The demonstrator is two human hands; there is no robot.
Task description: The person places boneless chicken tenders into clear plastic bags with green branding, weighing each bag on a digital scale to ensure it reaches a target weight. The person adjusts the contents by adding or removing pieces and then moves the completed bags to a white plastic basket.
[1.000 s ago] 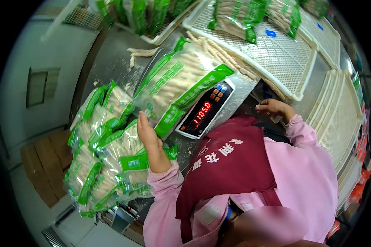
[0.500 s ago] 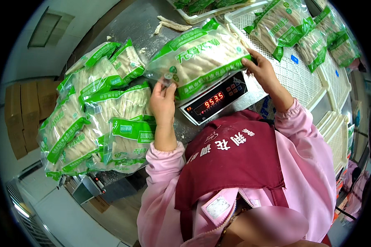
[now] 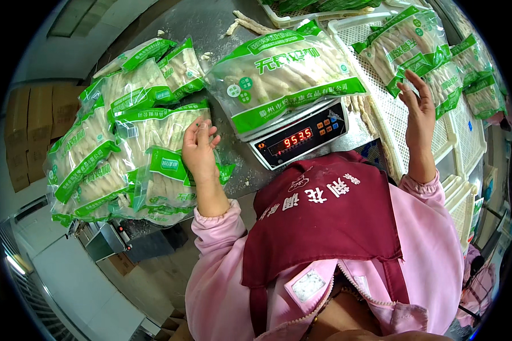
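Observation:
A clear bag with green bands, full of pale stick-shaped food pieces, lies on a digital scale with a lit red display. Neither hand touches this bag. To its left, my left hand is held over the edge of a pile of similar bags, fingers loosely bent and apart, holding nothing. My right hand is raised to the right of the scale, above a white perforated tray. Its fingers are spread and empty, close to a filled bag on that tray.
Loose pale sticks lie on the metal table behind the weighed bag, and more sticks lie right of the scale. Another tray with green bags stands at the far edge. Cardboard boxes stand at the left.
Both hands have let go of the bag on the scale. My left hand moved left toward the pile; my right hand moved right and outward over the tray. The view shifted slightly.

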